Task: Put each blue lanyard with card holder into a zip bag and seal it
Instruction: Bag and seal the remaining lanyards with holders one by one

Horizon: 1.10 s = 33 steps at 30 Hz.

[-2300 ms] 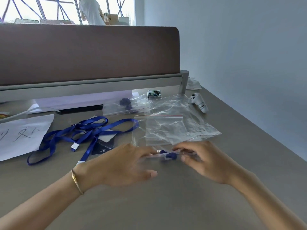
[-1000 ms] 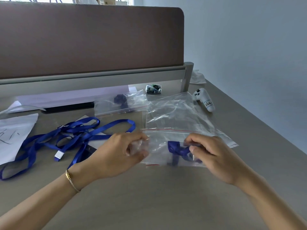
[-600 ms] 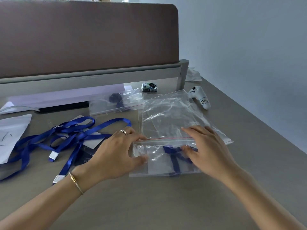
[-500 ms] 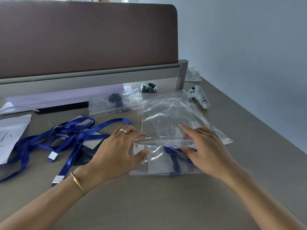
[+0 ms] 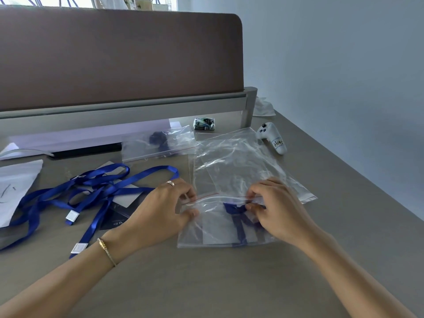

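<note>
My left hand (image 5: 160, 212) and right hand (image 5: 275, 212) both pinch the red-lined top edge of one zip bag (image 5: 206, 230), which lies on the desk (image 5: 229, 283) with a folded blue lanyard (image 5: 238, 216) inside. A second filled bag (image 5: 158, 143) lies behind. How many empty bags (image 5: 236, 166) are stacked, I cannot tell. Loose lanyards (image 5: 91, 189) tangle at left, uncountable. A white controller (image 5: 271, 136) carries a handwritten label I cannot read.

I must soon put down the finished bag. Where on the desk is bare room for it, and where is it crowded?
Bare desk lies near the edge, between the forearms, and right of the empty bags, below the controller. It is crowded left of the left hand, where loose lanyards sprawl, and behind, by the filled bag.
</note>
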### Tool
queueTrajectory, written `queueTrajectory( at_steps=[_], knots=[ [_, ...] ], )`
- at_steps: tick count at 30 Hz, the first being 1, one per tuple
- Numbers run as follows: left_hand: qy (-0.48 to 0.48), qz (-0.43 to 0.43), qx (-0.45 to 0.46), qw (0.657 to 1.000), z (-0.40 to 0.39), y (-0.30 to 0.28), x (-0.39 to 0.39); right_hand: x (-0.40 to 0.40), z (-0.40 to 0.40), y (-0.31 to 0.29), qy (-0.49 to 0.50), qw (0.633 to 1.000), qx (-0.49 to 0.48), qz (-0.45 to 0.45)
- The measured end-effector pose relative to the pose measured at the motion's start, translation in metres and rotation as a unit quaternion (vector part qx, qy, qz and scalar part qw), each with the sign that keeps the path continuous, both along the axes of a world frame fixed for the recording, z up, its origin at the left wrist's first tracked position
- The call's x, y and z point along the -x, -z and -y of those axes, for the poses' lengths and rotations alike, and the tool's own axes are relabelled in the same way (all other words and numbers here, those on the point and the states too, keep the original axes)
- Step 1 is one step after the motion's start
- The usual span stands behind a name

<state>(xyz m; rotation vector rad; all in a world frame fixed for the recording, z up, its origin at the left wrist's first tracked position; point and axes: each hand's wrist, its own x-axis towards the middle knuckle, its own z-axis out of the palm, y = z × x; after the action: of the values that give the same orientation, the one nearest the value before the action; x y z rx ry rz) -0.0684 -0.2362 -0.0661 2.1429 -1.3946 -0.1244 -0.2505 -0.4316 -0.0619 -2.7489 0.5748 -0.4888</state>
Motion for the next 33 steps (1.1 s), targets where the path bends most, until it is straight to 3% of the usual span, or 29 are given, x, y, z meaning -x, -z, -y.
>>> queueTrajectory(
  at_steps=[4,8,12,15,17,23,27,33],
  knots=[
    [0.014,-0.183,0.054,0.982,0.000,-0.011,0.001,0.004,0.003,-0.004,-0.018,0.995,-0.076,0.064],
    [0.023,-0.393,0.037,0.918,-0.004,-0.022,0.000,0.007,0.003,-0.012,-0.022,0.978,-0.166,0.121],
    [0.019,-0.368,0.031,0.929,-0.005,-0.024,0.004,0.004,-0.005,-0.021,-0.023,0.948,-0.285,0.138],
    [-0.030,-0.384,0.077,0.920,-0.009,-0.028,-0.004,0.003,-0.003,-0.026,-0.015,0.895,-0.439,0.084],
    [-0.062,-0.401,0.108,0.907,-0.014,-0.034,-0.012,0.000,-0.003,-0.027,0.005,0.873,-0.484,0.060],
    [-0.129,-0.405,0.082,0.901,-0.021,-0.041,-0.043,-0.044,-0.005,-0.037,0.045,0.871,-0.475,0.120],
    [-0.143,-0.474,0.102,0.863,-0.028,-0.048,-0.068,-0.092,0.002,-0.044,0.059,0.872,-0.464,0.146],
    [-0.255,-0.344,0.168,0.888,-0.026,-0.044,-0.120,-0.164,0.008,-0.039,0.085,0.875,-0.451,0.151]
  ],
)
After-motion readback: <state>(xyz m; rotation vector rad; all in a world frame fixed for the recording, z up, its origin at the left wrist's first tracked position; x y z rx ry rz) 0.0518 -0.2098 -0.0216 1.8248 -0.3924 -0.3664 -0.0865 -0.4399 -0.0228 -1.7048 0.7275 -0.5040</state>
